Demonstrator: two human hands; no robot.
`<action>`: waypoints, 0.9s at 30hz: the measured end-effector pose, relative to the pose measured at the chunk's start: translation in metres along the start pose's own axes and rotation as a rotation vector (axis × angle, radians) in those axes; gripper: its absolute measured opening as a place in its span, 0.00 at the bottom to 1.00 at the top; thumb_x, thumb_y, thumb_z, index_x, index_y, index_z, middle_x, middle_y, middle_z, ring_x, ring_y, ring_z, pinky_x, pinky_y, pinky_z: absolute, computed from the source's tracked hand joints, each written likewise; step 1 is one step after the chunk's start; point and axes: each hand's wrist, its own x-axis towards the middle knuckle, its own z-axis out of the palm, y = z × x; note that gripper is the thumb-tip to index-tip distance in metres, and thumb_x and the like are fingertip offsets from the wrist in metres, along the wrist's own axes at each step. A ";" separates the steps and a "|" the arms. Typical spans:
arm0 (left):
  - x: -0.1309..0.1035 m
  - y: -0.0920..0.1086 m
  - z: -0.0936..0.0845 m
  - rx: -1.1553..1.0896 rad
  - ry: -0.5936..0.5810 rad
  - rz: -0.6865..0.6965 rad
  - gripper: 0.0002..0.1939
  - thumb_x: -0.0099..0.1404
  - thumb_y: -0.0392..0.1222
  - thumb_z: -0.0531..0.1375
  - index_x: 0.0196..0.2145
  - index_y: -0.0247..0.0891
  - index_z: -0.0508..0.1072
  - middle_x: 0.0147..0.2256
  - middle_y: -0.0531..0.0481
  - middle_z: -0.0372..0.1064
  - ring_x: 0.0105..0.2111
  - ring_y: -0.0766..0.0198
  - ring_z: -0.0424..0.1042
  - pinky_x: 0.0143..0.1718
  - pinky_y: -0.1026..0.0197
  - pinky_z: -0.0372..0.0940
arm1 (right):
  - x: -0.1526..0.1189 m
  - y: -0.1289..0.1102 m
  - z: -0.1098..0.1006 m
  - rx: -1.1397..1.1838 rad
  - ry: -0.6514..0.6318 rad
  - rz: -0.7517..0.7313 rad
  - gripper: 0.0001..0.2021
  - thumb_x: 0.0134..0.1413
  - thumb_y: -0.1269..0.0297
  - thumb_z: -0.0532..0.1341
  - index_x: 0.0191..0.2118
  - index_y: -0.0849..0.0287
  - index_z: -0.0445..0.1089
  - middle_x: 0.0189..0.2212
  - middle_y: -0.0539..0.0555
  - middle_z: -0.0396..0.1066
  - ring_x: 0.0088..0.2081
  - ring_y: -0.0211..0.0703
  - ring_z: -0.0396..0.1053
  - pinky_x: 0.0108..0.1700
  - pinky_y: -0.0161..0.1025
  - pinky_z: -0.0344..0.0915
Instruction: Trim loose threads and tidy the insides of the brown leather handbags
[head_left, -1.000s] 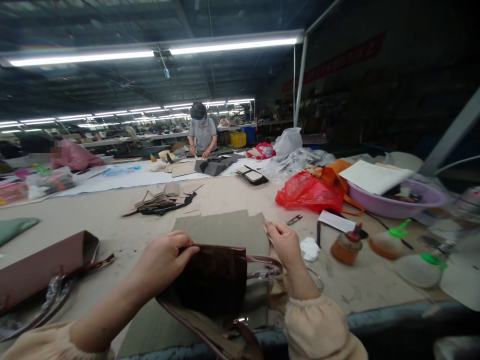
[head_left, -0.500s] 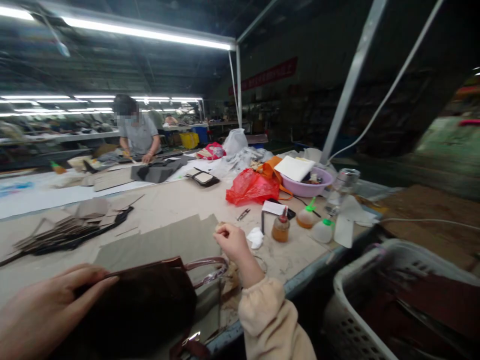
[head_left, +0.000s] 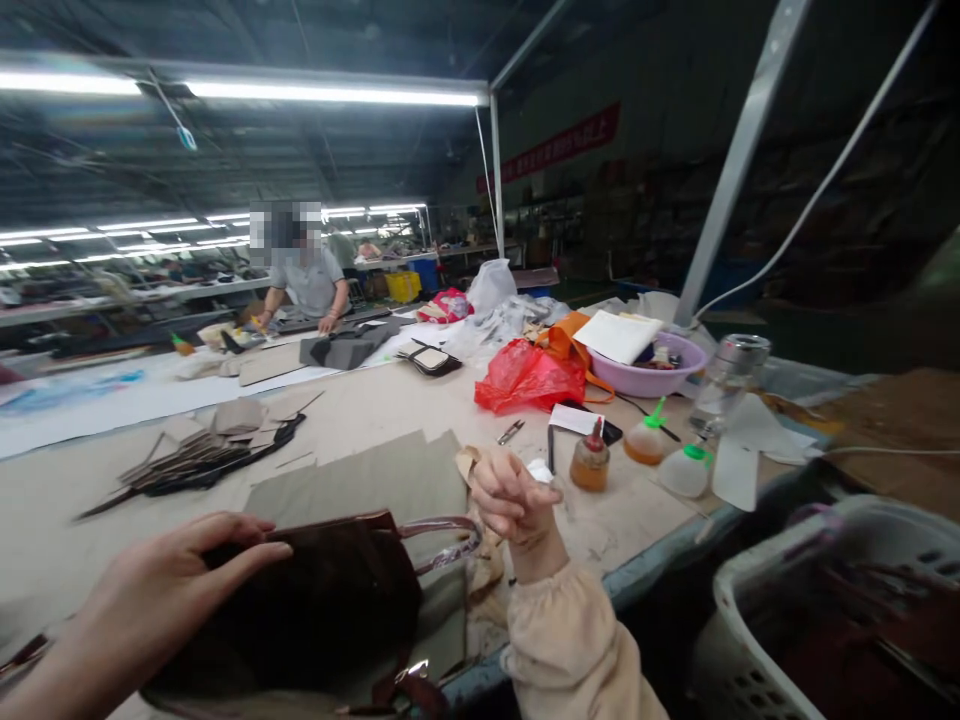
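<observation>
A dark brown handbag (head_left: 300, 610) lies tilted at the table's near edge, with a strap handle (head_left: 442, 540) partly wrapped in clear film and a metal buckle (head_left: 414, 670) below. My left hand (head_left: 202, 570) grips its upper edge between thumb and fingers. To the right of the bag, my right hand (head_left: 514, 495) is raised over the table with its fingers curled. A small tan piece (head_left: 466, 463) shows at its fingertips; what it is I cannot make out. Behind that hand lies a crumpled white tissue (head_left: 540, 470), partly hidden.
Glue bottles (head_left: 589, 460), small snips (head_left: 511, 432), a red plastic bag (head_left: 529, 378) and a purple basin (head_left: 651, 372) stand to the right. A pile of stiff pieces (head_left: 202, 445) lies left. A white basket (head_left: 757, 600) sits beside the table. Across it, a person (head_left: 307, 285) works.
My right hand has turned, its fingers now curling toward me, with the tan piece still at the fingertips. The left hand keeps its hold on the handbag. The whole view has shifted slightly.
</observation>
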 end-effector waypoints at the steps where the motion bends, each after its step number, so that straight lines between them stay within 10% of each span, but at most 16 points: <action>1: -0.001 0.004 -0.002 -0.007 -0.019 -0.014 0.22 0.47 0.63 0.60 0.33 0.46 0.74 0.33 0.61 0.74 0.35 0.63 0.71 0.38 0.66 0.63 | 0.000 -0.001 0.002 0.126 -0.094 -0.024 0.29 0.27 0.38 0.65 0.21 0.57 0.52 0.17 0.39 0.47 0.13 0.24 0.40 0.10 0.24 0.54; 4: -0.006 0.018 -0.011 -0.047 0.058 -0.009 0.21 0.50 0.60 0.59 0.36 0.44 0.72 0.37 0.59 0.74 0.38 0.60 0.71 0.42 0.62 0.62 | 0.000 -0.002 0.011 0.424 -0.313 -0.059 0.26 0.27 0.43 0.68 0.25 0.55 0.58 0.18 0.40 0.50 0.13 0.24 0.43 0.11 0.22 0.53; 11: -0.036 0.064 -0.027 -0.243 0.240 0.362 0.09 0.57 0.48 0.58 0.33 0.44 0.73 0.37 0.53 0.73 0.39 0.60 0.71 0.44 0.60 0.64 | 0.002 -0.005 0.033 0.301 -0.335 0.039 0.41 0.13 0.40 0.69 0.44 0.47 0.64 0.22 0.44 0.55 0.19 0.30 0.52 0.13 0.24 0.51; 19: -0.059 0.153 -0.014 -0.636 0.077 0.929 0.14 0.59 0.31 0.57 0.44 0.38 0.71 0.37 0.46 0.71 0.36 0.66 0.70 0.39 0.66 0.67 | 0.003 -0.003 0.053 0.137 -0.301 0.244 0.55 0.17 0.49 0.73 0.60 0.43 0.50 0.38 0.49 0.61 0.29 0.32 0.60 0.29 0.29 0.59; 27: -0.044 0.151 -0.005 -0.678 -0.092 1.012 0.10 0.62 0.34 0.54 0.39 0.34 0.73 0.33 0.43 0.74 0.34 0.65 0.72 0.39 0.64 0.67 | 0.006 0.001 0.061 0.058 -0.239 0.318 0.55 0.22 0.52 0.73 0.61 0.46 0.48 0.43 0.51 0.60 0.42 0.38 0.61 0.46 0.34 0.57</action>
